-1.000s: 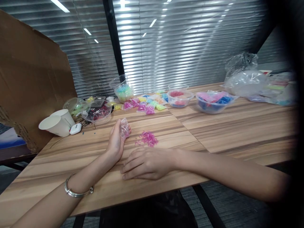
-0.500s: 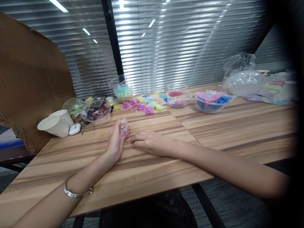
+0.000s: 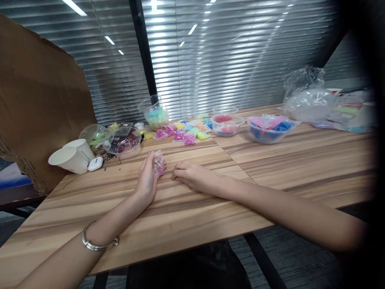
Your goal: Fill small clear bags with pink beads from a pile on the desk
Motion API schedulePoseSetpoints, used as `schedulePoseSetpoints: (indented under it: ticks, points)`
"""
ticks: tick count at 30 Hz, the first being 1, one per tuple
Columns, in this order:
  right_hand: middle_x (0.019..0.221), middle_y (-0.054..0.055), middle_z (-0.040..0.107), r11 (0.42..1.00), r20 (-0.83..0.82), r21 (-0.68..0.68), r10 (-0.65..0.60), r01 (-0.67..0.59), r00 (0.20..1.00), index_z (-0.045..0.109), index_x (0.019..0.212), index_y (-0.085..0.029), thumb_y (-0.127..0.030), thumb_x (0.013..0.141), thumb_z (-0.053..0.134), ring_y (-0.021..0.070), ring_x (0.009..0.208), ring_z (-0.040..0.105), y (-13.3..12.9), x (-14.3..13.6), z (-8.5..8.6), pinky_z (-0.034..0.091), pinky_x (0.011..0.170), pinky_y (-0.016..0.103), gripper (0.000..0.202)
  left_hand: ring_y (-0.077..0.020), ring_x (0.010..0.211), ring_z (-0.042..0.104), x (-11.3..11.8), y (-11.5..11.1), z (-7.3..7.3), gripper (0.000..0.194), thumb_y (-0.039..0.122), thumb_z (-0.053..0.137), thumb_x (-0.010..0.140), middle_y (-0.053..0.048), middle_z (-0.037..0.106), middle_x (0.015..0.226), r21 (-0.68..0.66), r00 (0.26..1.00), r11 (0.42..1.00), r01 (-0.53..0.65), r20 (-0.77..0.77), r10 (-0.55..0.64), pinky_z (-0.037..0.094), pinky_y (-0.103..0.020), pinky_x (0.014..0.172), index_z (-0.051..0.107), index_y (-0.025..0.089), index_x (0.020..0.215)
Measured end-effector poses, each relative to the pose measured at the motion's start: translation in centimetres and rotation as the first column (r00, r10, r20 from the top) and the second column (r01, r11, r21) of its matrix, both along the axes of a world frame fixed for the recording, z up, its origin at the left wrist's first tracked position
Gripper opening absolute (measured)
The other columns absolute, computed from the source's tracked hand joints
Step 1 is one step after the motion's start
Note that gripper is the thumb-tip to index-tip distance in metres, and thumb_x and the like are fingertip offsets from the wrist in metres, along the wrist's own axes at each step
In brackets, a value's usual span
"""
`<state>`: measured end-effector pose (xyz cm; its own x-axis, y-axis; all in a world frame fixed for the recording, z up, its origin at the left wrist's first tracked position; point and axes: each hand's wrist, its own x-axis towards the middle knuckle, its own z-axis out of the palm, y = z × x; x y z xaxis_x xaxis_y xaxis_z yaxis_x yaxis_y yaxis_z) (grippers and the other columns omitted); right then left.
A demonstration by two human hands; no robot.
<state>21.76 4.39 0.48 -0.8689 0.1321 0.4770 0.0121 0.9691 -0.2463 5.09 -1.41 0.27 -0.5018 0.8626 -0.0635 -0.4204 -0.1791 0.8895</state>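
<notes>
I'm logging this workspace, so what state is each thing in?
Small bag: in the left hand, pink pieces inside
Right hand: fingers bent, low at the tabletop
Front paper cup: tipped over, open
White case: closed
Rightmost bowl: uncovered, pink and blue contents

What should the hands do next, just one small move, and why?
Probably slide the right hand a little left, up to the small clear bag. The left hand already holds that bag, with some pink showing low in it, and only a short stretch of bare table separates them. Whatever lies under the right fingers is hidden, so this is a guess.
</notes>
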Motion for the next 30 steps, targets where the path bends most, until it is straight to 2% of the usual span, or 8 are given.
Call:
schedulePoseSetpoints:
  ticks: [6, 10, 13, 17, 20, 23, 26, 30]
  points:
    - [0.093, 0.007, 0.065, 0.983, -0.096, -0.179, 0.009, -0.026, 0.995, 0.064, 0.096, -0.014, -0.010, 0.090, 0.049, 0.0153, 0.086, 0.060, -0.1, 0.0, 0.5, 0.046, 0.078, 0.027, 0.017, -0.0142, 0.075, 0.062, -0.1, 0.1, -0.1, 0.030, 0.042, 0.064, 0.077, -0.005, 0.065, 0.084, -0.005, 1.000, 1.000, 0.009, -0.007, -0.009, 0.052, -0.028, 0.074, 0.060, 0.017, 0.093]
    - [0.073, 0.001, 0.063, 0.907, -0.111, -0.421, -0.054, 0.002, 0.992, 0.064, 0.097, -0.015, -0.014, 0.091, 0.048, 0.0095, 0.058, 0.056, 0.2, 0.0, 0.2, 0.045, 0.058, 0.020, 0.017, -0.0140, 0.076, 0.062, -0.2, 0.1, -0.3, 0.031, 0.042, 0.066, 0.076, -0.005, 0.066, 0.087, 0.004, 0.999, 1.000, 0.025, -0.026, -0.025, 0.051, -0.026, 0.073, 0.061, 0.017, 0.093]
    - [0.062, -0.002, 0.057, 0.764, -0.088, -0.645, -0.116, 0.032, 0.989, 0.064, 0.099, -0.016, -0.022, 0.092, 0.048, 0.0068, 0.042, 0.049, 0.5, -0.2, -0.3, 0.039, 0.043, 0.018, 0.018, -0.0141, 0.079, 0.062, -0.2, 0.1, -0.5, 0.032, 0.043, 0.067, 0.075, -0.005, 0.066, 0.090, 0.021, 0.999, 0.999, 0.032, -0.043, -0.031, 0.051, -0.026, 0.073, 0.062, 0.018, 0.094]
    - [0.074, 0.002, 0.063, 0.532, -0.128, -0.847, -0.192, -0.007, 0.973, 0.064, 0.096, -0.016, -0.027, 0.084, 0.059, 0.0112, 0.057, 0.060, 1.0, -0.7, -0.6, 0.048, 0.047, 0.019, 0.017, -0.0155, 0.079, 0.062, -0.1, 0.0, -0.5, 0.034, 0.044, 0.068, 0.074, -0.006, 0.066, 0.091, 0.014, 0.996, 0.999, 0.043, -0.073, -0.042, 0.051, -0.027, 0.072, 0.063, 0.018, 0.095]
    - [0.077, 0.004, 0.065, 0.313, -0.158, -0.946, -0.224, -0.083, 0.962, 0.062, 0.095, -0.015, -0.027, 0.079, 0.065, 0.0141, 0.061, 0.064, 1.2, -0.8, -0.5, 0.054, 0.053, 0.025, 0.020, -0.0146, 0.078, 0.061, 0.1, -0.1, -0.3, 0.034, 0.043, 0.069, 0.073, -0.006, 0.066, 0.090, 0.030, 0.994, 0.998, 0.054, -0.099, -0.051, 0.051, -0.026, 0.072, 0.063, 0.018, 0.095]
    - [0.076, 0.004, 0.064, 0.175, -0.178, -0.976, -0.272, -0.133, 0.946, 0.060, 0.095, -0.015, -0.029, 0.075, 0.069, 0.0164, 0.061, 0.064, 1.3, -0.8, -0.4, 0.054, 0.051, 0.028, 0.026, -0.0140, 0.078, 0.061, 0.4, -0.2, -0.1, 0.033, 0.043, 0.070, 0.072, -0.005, 0.066, 0.090, 0.031, 0.984, 0.996, 0.080, -0.160, -0.074, 0.049, -0.026, 0.074, 0.064, 0.018, 0.093]
    - [0.079, 0.004, 0.065, 0.157, -0.257, -0.964, -0.341, -0.215, 0.904, 0.062, 0.093, -0.014, -0.028, 0.071, 0.073, 0.0161, 0.070, 0.065, 1.6, -0.9, -0.6, 0.055, 0.061, 0.028, 0.029, -0.0138, 0.083, 0.060, 0.7, -0.4, 0.0, 0.030, 0.041, 0.070, 0.073, -0.005, 0.066, 0.094, 0.027, 0.964, 0.994, 0.106, -0.248, -0.096, 0.047, -0.025, 0.078, 0.064, 0.017, 0.090]
    - [0.088, 0.003, 0.066, 0.213, -0.396, -0.917, -0.398, -0.337, 0.827, 0.066, 0.091, -0.015, -0.026, 0.068, 0.077, 0.0129, 0.082, 0.063, 2.0, -1.1, -0.7, 0.051, 0.080, 0.027, 0.027, -0.0133, 0.089, 0.059, 1.1, -0.7, 0.4, 0.032, 0.041, 0.070, 0.072, -0.005, 0.066, 0.099, -0.019, 0.914, 0.987, 0.157, -0.377, -0.152, 0.043, -0.024, 0.083, 0.063, 0.018, 0.093]
